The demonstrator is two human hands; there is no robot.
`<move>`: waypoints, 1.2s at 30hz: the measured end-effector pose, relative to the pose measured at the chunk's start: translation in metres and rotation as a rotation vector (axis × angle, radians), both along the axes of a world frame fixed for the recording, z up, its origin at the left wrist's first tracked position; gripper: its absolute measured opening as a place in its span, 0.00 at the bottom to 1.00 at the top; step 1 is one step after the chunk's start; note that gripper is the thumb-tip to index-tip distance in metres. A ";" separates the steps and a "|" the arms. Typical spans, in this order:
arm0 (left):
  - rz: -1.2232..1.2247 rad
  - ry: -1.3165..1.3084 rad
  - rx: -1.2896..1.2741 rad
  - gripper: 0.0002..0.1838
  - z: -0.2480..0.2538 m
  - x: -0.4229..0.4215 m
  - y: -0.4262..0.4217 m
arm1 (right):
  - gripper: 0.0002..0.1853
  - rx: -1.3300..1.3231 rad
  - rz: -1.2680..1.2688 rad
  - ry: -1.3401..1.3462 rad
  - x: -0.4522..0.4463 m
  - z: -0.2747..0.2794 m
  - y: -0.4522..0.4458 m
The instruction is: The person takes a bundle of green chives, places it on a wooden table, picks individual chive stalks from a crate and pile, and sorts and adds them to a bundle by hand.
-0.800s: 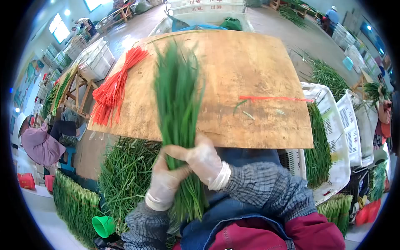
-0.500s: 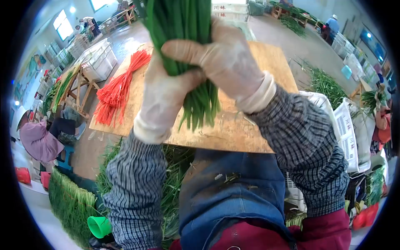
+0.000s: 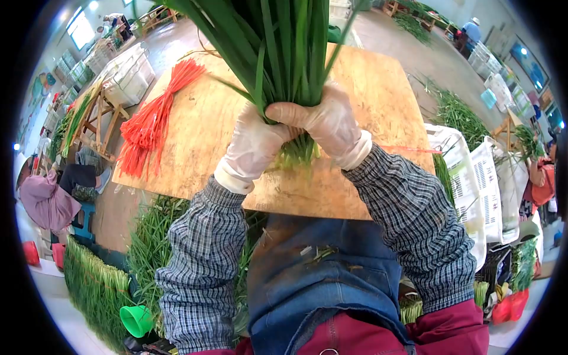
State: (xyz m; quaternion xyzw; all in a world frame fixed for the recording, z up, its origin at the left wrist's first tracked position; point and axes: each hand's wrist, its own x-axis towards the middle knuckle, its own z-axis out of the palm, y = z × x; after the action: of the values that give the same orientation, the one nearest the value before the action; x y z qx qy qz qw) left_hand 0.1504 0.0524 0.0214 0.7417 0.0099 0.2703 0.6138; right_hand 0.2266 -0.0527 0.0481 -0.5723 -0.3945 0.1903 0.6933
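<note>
Above the board (image 3: 378,106), both hands (image 3: 299,133) (gloved) grip green stalks (image 3: 287,65) upright.

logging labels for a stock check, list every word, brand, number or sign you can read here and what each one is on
No text can be read for certain.
White crates at right: any marking is too small or blurred to read.
White crates at far left: same.
Wall panel at upper right: too small to make out.
Greens, red ties, board: no writing seen.
</note>
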 end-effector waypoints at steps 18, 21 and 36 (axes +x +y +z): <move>-0.222 0.195 0.308 0.31 0.085 0.020 -0.021 | 0.10 0.191 -0.137 0.025 0.023 0.036 -0.018; -0.326 0.236 0.394 0.34 0.094 0.045 -0.033 | 0.13 0.213 -0.108 0.294 0.054 0.043 -0.048; -0.055 0.285 1.154 0.12 -0.080 0.127 -0.105 | 0.10 -0.069 -0.568 0.576 0.162 0.014 -0.233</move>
State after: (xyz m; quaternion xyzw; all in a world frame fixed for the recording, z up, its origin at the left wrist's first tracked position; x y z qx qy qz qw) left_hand 0.2773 -0.0528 -0.0586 0.9844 -0.0754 0.1138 0.1107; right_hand 0.3883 -0.2862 0.0622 -0.6050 -0.0038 0.1568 0.7807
